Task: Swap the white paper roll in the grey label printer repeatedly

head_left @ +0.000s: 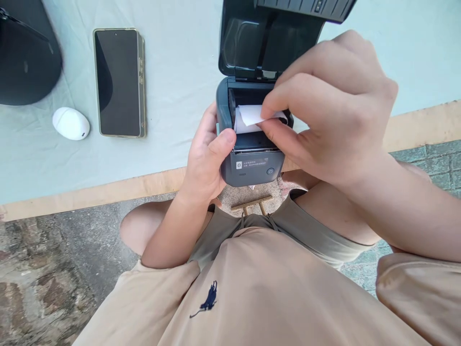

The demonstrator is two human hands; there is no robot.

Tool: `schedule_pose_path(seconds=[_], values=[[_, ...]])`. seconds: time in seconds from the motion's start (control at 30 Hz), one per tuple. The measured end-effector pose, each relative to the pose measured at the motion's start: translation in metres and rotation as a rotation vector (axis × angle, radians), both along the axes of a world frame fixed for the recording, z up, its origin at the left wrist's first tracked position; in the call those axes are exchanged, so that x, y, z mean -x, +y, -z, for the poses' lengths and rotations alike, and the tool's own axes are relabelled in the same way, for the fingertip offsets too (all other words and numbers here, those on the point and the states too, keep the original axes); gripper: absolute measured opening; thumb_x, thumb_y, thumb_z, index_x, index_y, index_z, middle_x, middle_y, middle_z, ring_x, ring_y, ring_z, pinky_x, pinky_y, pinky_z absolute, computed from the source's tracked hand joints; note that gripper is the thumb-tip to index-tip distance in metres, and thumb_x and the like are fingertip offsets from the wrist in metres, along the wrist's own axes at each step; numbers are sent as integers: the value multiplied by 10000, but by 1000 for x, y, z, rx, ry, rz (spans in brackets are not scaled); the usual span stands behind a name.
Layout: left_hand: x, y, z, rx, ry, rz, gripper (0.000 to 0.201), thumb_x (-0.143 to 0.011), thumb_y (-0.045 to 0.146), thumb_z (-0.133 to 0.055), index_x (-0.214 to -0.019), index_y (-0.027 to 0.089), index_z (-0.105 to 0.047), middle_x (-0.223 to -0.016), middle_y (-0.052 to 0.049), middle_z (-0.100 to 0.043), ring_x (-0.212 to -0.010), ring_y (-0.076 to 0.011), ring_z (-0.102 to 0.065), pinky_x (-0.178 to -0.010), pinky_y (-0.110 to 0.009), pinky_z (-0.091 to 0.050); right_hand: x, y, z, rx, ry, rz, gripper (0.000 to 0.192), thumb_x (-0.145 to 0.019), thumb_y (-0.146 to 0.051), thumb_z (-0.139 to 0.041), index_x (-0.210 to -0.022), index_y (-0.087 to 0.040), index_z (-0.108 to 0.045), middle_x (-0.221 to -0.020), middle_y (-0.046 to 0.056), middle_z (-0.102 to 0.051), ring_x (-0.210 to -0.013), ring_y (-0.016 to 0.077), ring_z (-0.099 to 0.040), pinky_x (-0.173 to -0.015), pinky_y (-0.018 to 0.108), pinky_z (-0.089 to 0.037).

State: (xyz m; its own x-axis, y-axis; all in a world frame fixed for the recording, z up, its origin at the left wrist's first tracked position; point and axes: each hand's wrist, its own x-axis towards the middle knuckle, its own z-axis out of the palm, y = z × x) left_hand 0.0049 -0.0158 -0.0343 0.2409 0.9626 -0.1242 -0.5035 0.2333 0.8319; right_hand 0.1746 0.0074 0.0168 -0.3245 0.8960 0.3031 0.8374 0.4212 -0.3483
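Right now left hand grips printer at table edge, lid flipped up & away, front panel w/ unreadable small label toward person, while right hand fingers pinch paper in roll bay; phone lies left.
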Motion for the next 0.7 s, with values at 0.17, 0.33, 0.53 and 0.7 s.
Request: schedule_pose_path(seconds=[0.17, 0.33, 0.53, 0.7], values=[[-2, 2, 3, 15, -5, -35, 287, -885, 482, -685, -1093, 285, -679, -991, -45, -667, -1265, -318, -599, -1056, -458, -513, -7, -7, 11, -261, -7, -235, 255, -985, -328, -454, -832, -244, -640, -852, -41, -680, -854, 145, -591, -738, 338, -334], [1, 4, 9, 2, -62, -41, 273, -845, 509, -683, -1051, 331, -698, -1031, -55, -718, -1437, -361, -473, -1138, -540, -472, -5, -11, 17, -235, -22, -388, 261, -1009, -400, -473, -883, -271, -661, -987, -119, -722, -1054, 98, -659, -818, 319, -395], [10, 2, 8, -12, 59, 23, 351, -794, 332, -763, -1130, 301, -667, -1068, -21, -722, -1225, -320, -648, -1067, -456, -531, -6, -9, 17, -250, 220, -293, 138, -983, -358, -524, -966, -239, -593, -1053, -40, -711, -1030, 133, -663, -900, 341, -472], [10, 1, 12, -35, 3, 13, 413, -772, 318, -790, -1156, 282, -644, -1060, -31, -707, -1148, -298, -700, -1058, -461, -553, -10, -8, 8, -112, 90, -256, 189, -958, -380, -534, -1072, -261, -626, -1147, 16, -657, -1053, 185, -616, -943, 391, -470]])
